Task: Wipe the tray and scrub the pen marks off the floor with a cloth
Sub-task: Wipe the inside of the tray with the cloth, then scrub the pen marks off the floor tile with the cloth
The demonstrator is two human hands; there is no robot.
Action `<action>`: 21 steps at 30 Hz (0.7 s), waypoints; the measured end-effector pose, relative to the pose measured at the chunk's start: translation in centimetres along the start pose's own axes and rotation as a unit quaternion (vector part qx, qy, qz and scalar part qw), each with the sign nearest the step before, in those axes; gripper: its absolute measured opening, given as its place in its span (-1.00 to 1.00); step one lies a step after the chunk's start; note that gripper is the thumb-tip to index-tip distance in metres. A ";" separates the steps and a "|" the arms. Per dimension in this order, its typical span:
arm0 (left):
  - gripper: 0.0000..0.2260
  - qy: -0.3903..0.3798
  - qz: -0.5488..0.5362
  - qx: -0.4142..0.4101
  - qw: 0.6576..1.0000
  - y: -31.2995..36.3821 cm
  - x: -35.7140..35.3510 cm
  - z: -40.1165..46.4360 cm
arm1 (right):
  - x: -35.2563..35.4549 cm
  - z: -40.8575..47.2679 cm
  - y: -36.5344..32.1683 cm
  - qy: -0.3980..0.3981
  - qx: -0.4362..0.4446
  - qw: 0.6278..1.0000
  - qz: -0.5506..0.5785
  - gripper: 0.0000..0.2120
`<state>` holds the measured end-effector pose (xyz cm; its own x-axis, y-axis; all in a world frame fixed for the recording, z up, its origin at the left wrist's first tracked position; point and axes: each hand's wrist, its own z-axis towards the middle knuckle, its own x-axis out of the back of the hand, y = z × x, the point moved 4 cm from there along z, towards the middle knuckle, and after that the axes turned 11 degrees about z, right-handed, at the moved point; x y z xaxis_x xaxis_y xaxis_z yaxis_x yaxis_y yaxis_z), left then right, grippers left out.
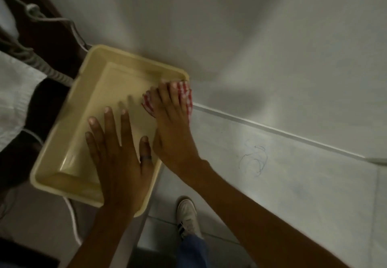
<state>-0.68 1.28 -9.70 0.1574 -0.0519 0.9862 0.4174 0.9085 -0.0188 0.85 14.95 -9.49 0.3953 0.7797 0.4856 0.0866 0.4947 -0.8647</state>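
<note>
Tray (pixel 62 169): on floor by wall, looks light, stiff plastic; prob slides unless pinned.
Left hand (pixel 117 161): flat, fingers spread, pressing tray base.
Cloth (pixel 187 96): soft, bunched under right hand (pixel 171 125) at far corner.
Pen marks (pixel 254 161): untouched, right of tray.

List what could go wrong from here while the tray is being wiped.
1. The right hand presses the red checked cloth into the yellow tray's far corner; the tray could skid, though the flat left hand steadies it.
2. White cables run beside and seemingly beneath the tray, so it may snag or rock.
3. The pen marks lie right of the tray, untouched; they are faint and easily overlooked.
</note>
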 end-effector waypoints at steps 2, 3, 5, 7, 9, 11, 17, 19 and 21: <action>-0.37 0.007 -0.017 -0.024 1.000 3.6 1.0 -1.8 | 4.2 -4.1 1.3 0.016 0.033 0.999 -0.038 -0.26; -0.36 0.002 -0.030 -0.039 0.999 5.6 1.1 -2.8 | 6.1 -6.2 2.7 0.010 0.025 0.998 -0.048 -0.24; -0.35 -0.017 -0.049 -0.068 0.996 9.6 0.4 -5.1 | 9.4 -10.6 6.1 -0.020 -0.028 0.997 -0.070 -0.15; -0.34 -0.049 -0.055 -0.099 0.992 13.4 -1.1 -7.7 | 12.1 -15.3 10.1 -0.061 -0.097 0.987 -0.110 -0.04; -0.33 -0.086 -0.055 -0.138 0.985 17.0 -3.0 -10.2 | 14.3 -19.6 14.2 -0.093 -0.153 0.974 -0.141 -0.02; -0.33 -0.119 -0.052 -0.178 0.976 20.0 -5.1 -12.7 | 16.2 -23.3 18.0 -0.112 -0.208 0.962 -0.139 -0.04; -0.33 -0.208 -0.018 -0.243 0.947 26.0 -12.4 -17.7 | 19.8 -31.3 28.0 -0.095 -0.331 0.932 -0.111 -0.12; -0.34 -0.217 -0.009 -0.261 0.941 27.2 -15.6 -18.7 | 19.9 -32.7 31.7 -0.094 -0.350 0.926 -0.103 -0.15; -0.35 -0.221 -0.002 -0.282 0.934 28.3 -19.5 -19.8 | 19.4 -33.6 35.6 -0.083 -0.351 0.927 -0.102 -0.14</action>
<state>25.75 19.82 -32.69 -0.1770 0.2343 0.9559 0.8414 0.5399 0.0235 42.36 34.79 -35.20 0.1638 0.7745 0.6110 0.7415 0.3119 -0.5941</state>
